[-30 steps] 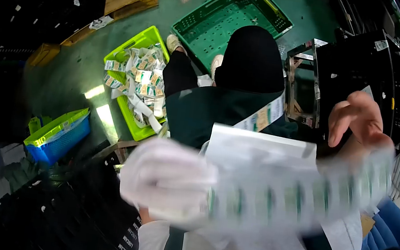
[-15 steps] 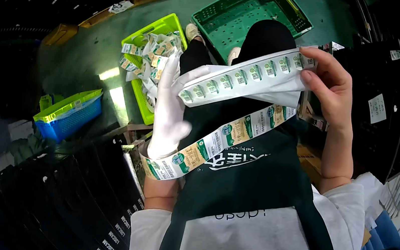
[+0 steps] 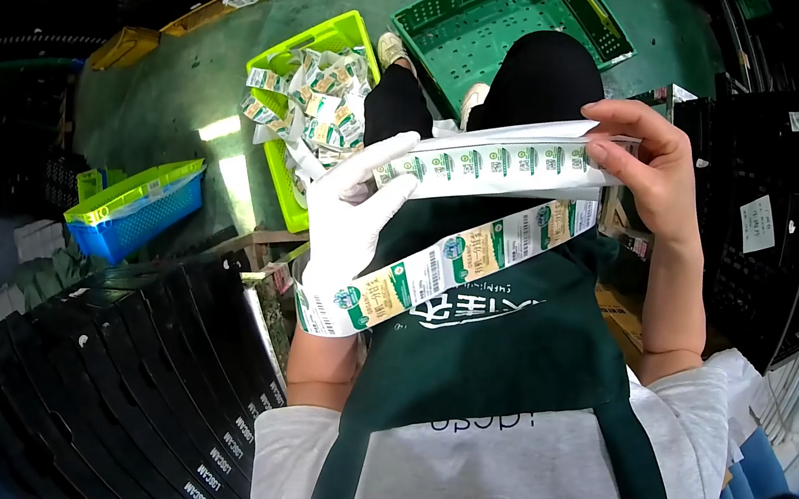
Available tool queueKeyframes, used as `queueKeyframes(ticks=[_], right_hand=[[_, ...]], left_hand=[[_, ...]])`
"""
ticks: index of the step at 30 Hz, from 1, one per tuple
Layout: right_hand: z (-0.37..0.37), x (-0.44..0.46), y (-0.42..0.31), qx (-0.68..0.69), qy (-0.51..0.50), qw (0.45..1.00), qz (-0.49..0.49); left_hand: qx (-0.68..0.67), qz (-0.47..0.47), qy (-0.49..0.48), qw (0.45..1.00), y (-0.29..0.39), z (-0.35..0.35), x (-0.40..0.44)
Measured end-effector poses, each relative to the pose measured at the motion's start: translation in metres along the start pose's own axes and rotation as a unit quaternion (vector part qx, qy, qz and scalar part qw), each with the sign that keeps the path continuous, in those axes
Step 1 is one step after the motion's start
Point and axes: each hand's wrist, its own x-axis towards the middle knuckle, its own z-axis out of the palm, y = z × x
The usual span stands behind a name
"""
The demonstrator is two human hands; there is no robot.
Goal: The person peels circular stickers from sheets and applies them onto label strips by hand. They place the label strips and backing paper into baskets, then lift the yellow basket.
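Note:
A white strip of green stickers with codes [image 3: 500, 162] stretches between my two hands. My left hand [image 3: 352, 208], in a white glove, pinches its left end between thumb and fingers. At the other end, my right hand [image 3: 645, 166], bare, has thumb and forefinger closed on the strip. Below runs a band of brown, green and white barcode labels [image 3: 469, 259]. It slants from beneath my right hand down to my left wrist, where it curls round. More white backing folds behind the sticker strip.
A lime-green basket [image 3: 281, 168] holds a heap of labels on the floor. Beside it stands a dark green crate [image 3: 419, 25]. Blue and lime baskets [image 3: 137, 215] are further left. Black crates flank me, at lower left [image 3: 128, 396] and right [image 3: 771, 147].
My left hand's fingers and thumb have closed on the left end of the sticker strip; before, they were straighter. The strip has levelled out, and the label band has shifted slightly up.

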Motion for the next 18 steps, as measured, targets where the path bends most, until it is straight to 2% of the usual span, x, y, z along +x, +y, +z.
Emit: queueKeyframes(ticks=[5,10,12,16,18], right_hand=[[-0.001,-0.001,0.006,-0.014,0.020,0.999,-0.026],[0.005,-0.002,0.009,-0.017,0.044,0.997,-0.067],[0.006,-0.003,0.010,0.005,0.045,0.998,-0.054],[0.011,-0.006,0.014,0.007,0.041,0.998,-0.054],[0.021,-0.007,0.012,-0.020,0.064,0.991,-0.118]], left_hand=[[-0.012,-0.059,0.005,0.998,-0.002,0.000,0.002],[-0.047,0.014,-0.001,0.999,-0.018,-0.009,0.006],[-0.054,0.059,0.002,0.997,-0.020,-0.009,0.007],[0.042,0.078,0.098,0.991,-0.024,-0.010,0.004],[-0.003,0.083,0.179,0.980,-0.030,-0.002,0.006]])
